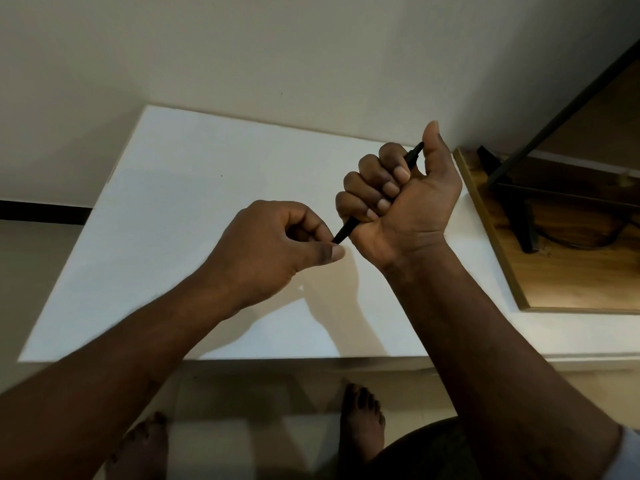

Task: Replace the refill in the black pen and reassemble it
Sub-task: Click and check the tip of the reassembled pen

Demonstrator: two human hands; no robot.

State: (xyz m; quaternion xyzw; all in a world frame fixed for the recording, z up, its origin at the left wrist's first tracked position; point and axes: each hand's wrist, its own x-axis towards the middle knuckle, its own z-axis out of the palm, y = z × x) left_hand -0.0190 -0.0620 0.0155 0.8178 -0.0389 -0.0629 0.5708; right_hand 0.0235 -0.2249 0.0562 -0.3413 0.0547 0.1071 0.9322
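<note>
1. A wooden board (561, 271) with a black metal stand (519, 202) on it lies at the right, touching the white table (173, 202).
2. Nothing stands between the hands.
3. The right hand (398, 199) is fisted round the black pen (346, 230), thumb raised, above the table.
4. The left hand (270, 244) pinches the pen's lower tip between thumb and forefinger.
5. The table meets a pale wall (242, 46); bare feet (362, 420) stand on the floor below.

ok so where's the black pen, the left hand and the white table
black pen (347, 229): head view, on its exposed lower stretch
left hand (270, 251): head view, on the back of the hand
white table (180, 216): head view, on the bare top
</note>
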